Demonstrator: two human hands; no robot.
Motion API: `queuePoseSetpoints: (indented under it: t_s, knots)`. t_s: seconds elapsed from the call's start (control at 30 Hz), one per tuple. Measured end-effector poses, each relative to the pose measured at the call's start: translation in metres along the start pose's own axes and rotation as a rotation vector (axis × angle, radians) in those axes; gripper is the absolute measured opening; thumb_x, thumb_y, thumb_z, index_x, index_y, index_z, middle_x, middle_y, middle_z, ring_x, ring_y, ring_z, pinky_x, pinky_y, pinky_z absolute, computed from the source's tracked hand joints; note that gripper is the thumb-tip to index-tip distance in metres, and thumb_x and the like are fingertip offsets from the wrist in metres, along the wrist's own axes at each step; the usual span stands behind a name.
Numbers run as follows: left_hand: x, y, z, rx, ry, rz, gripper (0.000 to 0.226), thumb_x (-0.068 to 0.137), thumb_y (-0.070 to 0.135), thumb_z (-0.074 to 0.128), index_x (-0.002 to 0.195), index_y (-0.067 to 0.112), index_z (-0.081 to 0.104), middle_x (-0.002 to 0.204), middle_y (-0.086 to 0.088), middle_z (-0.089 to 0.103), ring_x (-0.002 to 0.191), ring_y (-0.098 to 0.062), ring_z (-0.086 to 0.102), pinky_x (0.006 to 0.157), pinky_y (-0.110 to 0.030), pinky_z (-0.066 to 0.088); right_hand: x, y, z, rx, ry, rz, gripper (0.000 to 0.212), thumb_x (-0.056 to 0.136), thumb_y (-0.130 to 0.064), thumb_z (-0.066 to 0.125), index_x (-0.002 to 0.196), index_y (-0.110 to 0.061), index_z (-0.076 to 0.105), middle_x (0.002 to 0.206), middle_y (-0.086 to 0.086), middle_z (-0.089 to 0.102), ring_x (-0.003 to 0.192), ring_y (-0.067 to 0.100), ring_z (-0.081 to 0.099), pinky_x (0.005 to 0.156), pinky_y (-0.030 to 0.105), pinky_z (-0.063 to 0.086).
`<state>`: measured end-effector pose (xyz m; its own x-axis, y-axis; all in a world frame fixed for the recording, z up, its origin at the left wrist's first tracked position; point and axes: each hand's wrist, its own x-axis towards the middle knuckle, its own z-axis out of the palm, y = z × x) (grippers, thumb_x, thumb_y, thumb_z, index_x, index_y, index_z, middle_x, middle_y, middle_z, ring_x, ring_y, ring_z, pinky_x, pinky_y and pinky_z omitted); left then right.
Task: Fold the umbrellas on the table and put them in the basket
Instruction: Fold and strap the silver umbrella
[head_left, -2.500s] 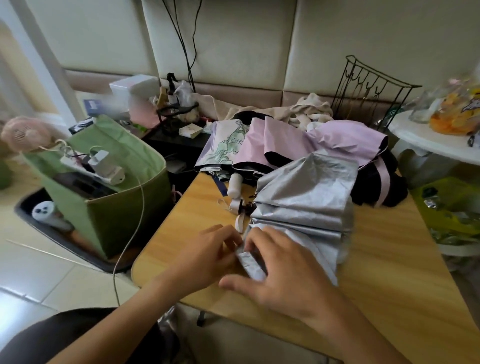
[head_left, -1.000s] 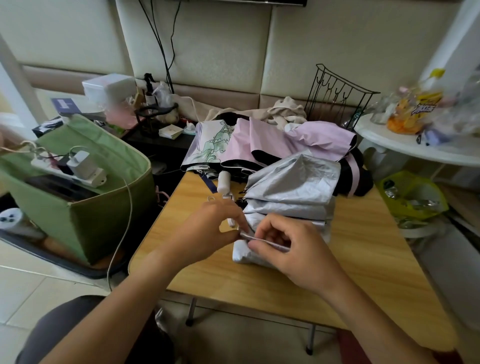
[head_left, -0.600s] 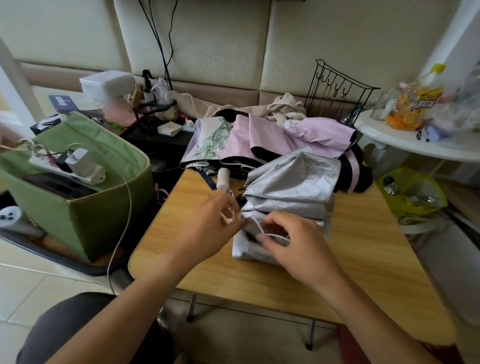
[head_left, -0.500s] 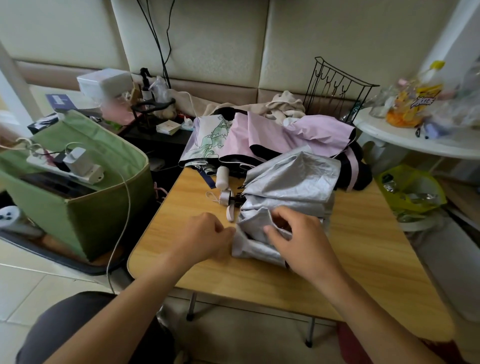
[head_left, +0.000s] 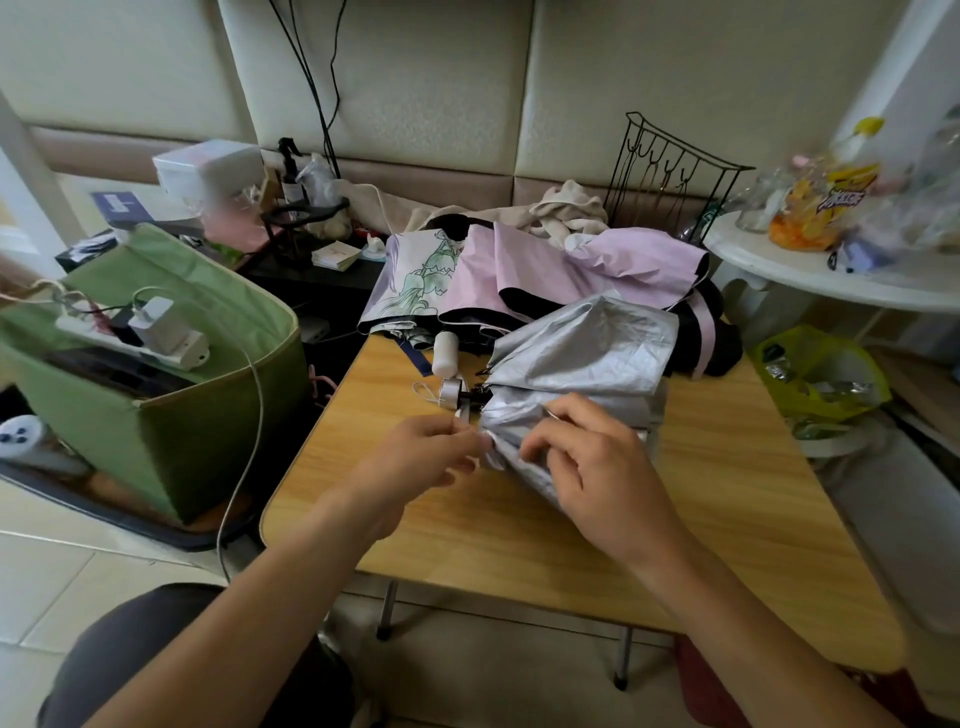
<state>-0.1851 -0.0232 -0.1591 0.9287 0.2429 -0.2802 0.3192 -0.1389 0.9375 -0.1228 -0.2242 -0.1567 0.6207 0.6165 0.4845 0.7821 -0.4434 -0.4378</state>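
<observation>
We see the silver umbrella (head_left: 576, 364) lying near the middle of the wooden table (head_left: 727, 499), its long axis running roughly left to right, the handle end (head_left: 451, 391) with a thin wrist loop pointing toward the table's left edge and the loose canopy bunched toward the right. Our left hand (head_left: 421, 457) pinches a small part at the canopy's left tip, fingers curled; what exactly it pinches we cannot tell. Our right hand (head_left: 592, 467) lies on the near folds with curled fingers gripping the silver cloth.

Along the table's far edge lies the pink umbrella (head_left: 550, 270), its canopy spread loosely with a floral panel at the left and black lining showing; a white handle (head_left: 444, 353) points toward us just beside the silver one's handle end.

Off the table's left edge stands a green fabric basket (head_left: 171, 431) on the floor, with a power strip (head_left: 156, 338) resting across its top. A black wire rack (head_left: 670, 171) stands behind the table's far right corner, before a padded beige wall (head_left: 415, 78). A white round table (head_left: 831, 275) with snack bags sits to the right.
</observation>
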Motion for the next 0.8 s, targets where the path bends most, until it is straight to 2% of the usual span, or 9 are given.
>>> queuePoseSetpoints:
  t_s: [0.1,0.2,0.27,0.37,0.47,0.57,0.63,0.7,0.8]
  knots:
    - [-0.003,0.002,0.009,-0.071,0.04,0.109,0.02,0.099,0.025,0.065,0.1,0.006,0.068,0.105,-0.012,0.073,0.099,-0.018,0.07,0.086,-0.03,0.051,0.001,-0.004,-0.003,0.023,0.0,0.09,0.017,0.096,-0.028,0.058,0.106,-0.023,0.07,0.105,-0.015,0.051,0.089,0.006,0.056,0.071,0.034,0.054]
    - [-0.004,0.001,0.016,-0.06,0.123,0.208,0.02,0.1,0.025,0.063,0.099,0.005,0.066,0.088,-0.013,0.067,0.08,-0.012,0.064,0.074,-0.021,0.05,0.001,-0.007,-0.007,-0.128,-0.159,0.116,0.04,0.088,-0.059,0.061,0.117,-0.03,0.061,0.113,-0.015,0.044,0.096,0.004,0.051,0.072,0.026,0.049]
    - [-0.003,0.0,0.018,-0.063,0.134,0.247,0.022,0.102,0.027,0.061,0.099,0.006,0.065,0.086,-0.011,0.062,0.08,-0.011,0.059,0.074,-0.021,0.05,0.002,-0.004,-0.006,-0.225,-0.151,0.07,0.031,0.09,-0.048,0.068,0.113,-0.027,0.061,0.113,-0.012,0.046,0.096,0.008,0.053,0.073,0.027,0.05]
    - [-0.001,0.001,0.019,-0.078,0.095,0.249,0.022,0.106,0.027,0.052,0.103,0.014,0.069,0.099,-0.003,0.071,0.094,-0.009,0.065,0.086,-0.027,0.052,0.01,0.008,-0.005,-0.125,0.018,0.072,0.013,0.097,-0.031,0.068,0.1,-0.018,0.07,0.099,-0.009,0.057,0.084,0.009,0.056,0.073,0.028,0.05]
    - [0.001,0.002,0.02,-0.045,0.094,0.254,0.017,0.102,0.015,0.057,0.109,0.019,0.072,0.103,0.004,0.072,0.099,-0.006,0.065,0.087,-0.024,0.052,0.024,0.025,-0.009,-0.005,0.111,0.102,0.021,0.099,-0.025,0.067,0.08,-0.015,0.069,0.078,-0.006,0.059,0.073,0.009,0.054,0.068,0.028,0.041]
    - [0.007,-0.004,0.024,0.157,0.145,0.393,0.021,0.093,0.015,0.072,0.112,0.024,0.069,0.1,0.012,0.066,0.1,-0.005,0.062,0.086,-0.025,0.053,0.034,0.034,-0.014,0.052,0.079,0.101,0.04,0.101,-0.025,0.066,0.064,-0.017,0.051,0.061,-0.006,0.049,0.064,0.011,0.049,0.062,0.027,0.032]
    - [0.01,-0.003,0.027,0.136,0.176,0.46,0.027,0.09,0.017,0.077,0.115,0.021,0.067,0.1,0.009,0.065,0.099,-0.007,0.061,0.087,-0.031,0.053,0.036,0.035,-0.017,0.081,-0.001,0.088,0.04,0.101,-0.029,0.066,0.065,-0.014,0.054,0.06,-0.005,0.051,0.064,0.009,0.051,0.06,0.024,0.033]
    - [0.013,0.002,0.028,0.048,0.173,0.499,0.018,0.09,0.016,0.076,0.107,0.015,0.069,0.097,0.0,0.067,0.091,-0.009,0.062,0.085,-0.033,0.051,0.036,0.035,-0.02,0.108,-0.043,0.08,0.028,0.097,-0.031,0.07,0.074,-0.015,0.068,0.068,-0.007,0.059,0.07,0.007,0.056,0.063,0.018,0.036]
    - [0.017,0.007,0.022,-0.091,0.1,0.451,0.013,0.091,0.012,0.075,0.095,0.002,0.067,0.088,-0.009,0.066,0.082,-0.015,0.057,0.079,-0.034,0.047,0.036,0.033,-0.026,0.18,0.028,0.064,0.011,0.088,-0.028,0.082,0.088,-0.02,0.074,0.086,-0.012,0.065,0.082,0.007,0.062,0.071,0.015,0.043]
